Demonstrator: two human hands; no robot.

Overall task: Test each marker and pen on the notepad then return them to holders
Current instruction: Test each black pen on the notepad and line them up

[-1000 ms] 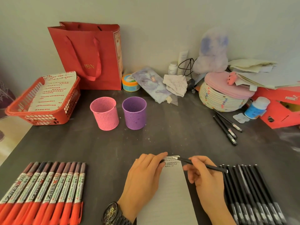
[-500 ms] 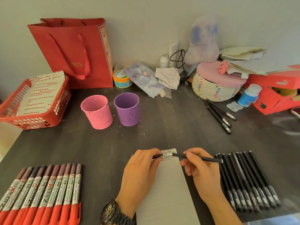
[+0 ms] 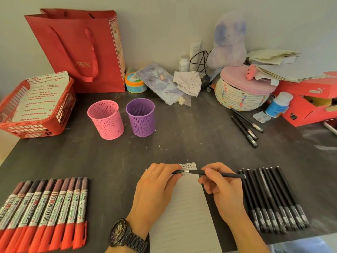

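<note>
**Head view.** Over the top edge of the notepad [image 3: 184, 207], the right hand [image 3: 221, 187] grips a black pen [image 3: 226, 174] by the barrel, fingers curled round it. The left hand [image 3: 155, 185] pinches the cap [image 3: 177, 172]. The pen's long axis lies crosswise to the notepad, tip toward the left hand and cap in line with it. Whether the cap is fully seated cannot be told. Judged step: capping. The purple holder [image 3: 140, 119] and pink holder [image 3: 105, 122] stand well beyond the notepad's far edge, leftward, nearer the left hand.
</note>
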